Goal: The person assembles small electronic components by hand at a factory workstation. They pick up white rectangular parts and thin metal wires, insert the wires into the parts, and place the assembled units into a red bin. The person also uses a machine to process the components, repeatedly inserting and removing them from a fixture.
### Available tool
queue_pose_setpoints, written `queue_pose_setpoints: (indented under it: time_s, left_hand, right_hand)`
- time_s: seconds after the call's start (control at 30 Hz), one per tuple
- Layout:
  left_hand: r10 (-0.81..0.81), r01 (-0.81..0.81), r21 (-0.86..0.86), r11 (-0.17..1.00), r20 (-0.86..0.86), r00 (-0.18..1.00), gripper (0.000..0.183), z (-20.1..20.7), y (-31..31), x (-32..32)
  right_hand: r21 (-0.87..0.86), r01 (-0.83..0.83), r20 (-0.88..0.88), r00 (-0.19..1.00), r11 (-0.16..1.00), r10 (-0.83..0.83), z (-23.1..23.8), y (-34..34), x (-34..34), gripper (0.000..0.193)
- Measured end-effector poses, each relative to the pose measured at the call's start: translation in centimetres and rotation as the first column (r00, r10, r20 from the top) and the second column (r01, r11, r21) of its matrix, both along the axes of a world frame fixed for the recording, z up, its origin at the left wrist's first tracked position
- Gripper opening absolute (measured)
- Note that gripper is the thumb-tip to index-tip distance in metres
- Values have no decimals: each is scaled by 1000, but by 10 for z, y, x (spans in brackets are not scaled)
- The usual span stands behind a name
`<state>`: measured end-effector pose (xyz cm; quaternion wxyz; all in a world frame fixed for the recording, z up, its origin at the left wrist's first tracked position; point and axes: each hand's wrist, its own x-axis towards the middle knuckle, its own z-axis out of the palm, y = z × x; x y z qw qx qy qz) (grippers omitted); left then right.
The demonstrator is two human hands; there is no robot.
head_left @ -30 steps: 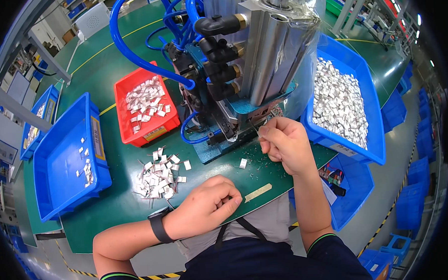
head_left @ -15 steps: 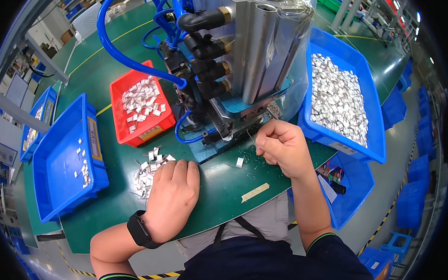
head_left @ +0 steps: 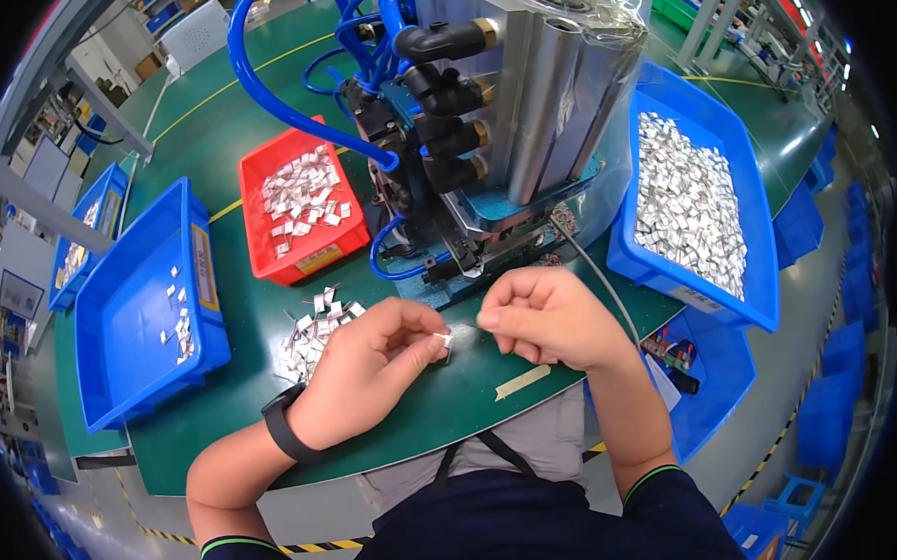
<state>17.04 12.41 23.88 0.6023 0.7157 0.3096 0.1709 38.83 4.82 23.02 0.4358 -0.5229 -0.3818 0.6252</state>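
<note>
My left hand point(head_left: 367, 369), wearing a black wrist band, pinches a small white block with thin wire leads point(head_left: 445, 344) between thumb and fingertips. Facing it, a short gap away, is my right hand point(head_left: 550, 321), its thumb and fingers closed together. Whatever sits in that right pinch is too small to make out. Beside my left hand lies a loose pile of similar white leaded parts point(head_left: 316, 336). Just beyond both hands stands a pneumatic press point(head_left: 522, 127) with metal cylinders, black fittings and blue hoses.
A red bin point(head_left: 305, 201) of white parts stands left of the press. Farther left is a blue bin point(head_left: 130, 324) with a few parts. A full blue bin point(head_left: 690, 204) stands at right, above another blue bin point(head_left: 719, 388). A grey cable point(head_left: 603, 263) passes my right hand.
My left hand has lifted from lying beside the pile and now pinches a white part. My right hand has drawn back from the press toward it. The view has shifted slightly.
</note>
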Motion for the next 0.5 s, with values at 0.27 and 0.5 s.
queue_pose_setpoints:
  time_s: [0.27, 0.5]
  left_hand:
    - [58, -6, -223, 975, 227, 972, 17, -14, 0, 2]
    - [71, -14, -248, 969, 223, 972, 22, -13, -6, 4]
  right_hand:
    - [75, -137, 116, 985, 988, 128, -6, 7, -14, 27]
    - [214, -77, 164, 985, 974, 42, -15, 3, -13, 17]
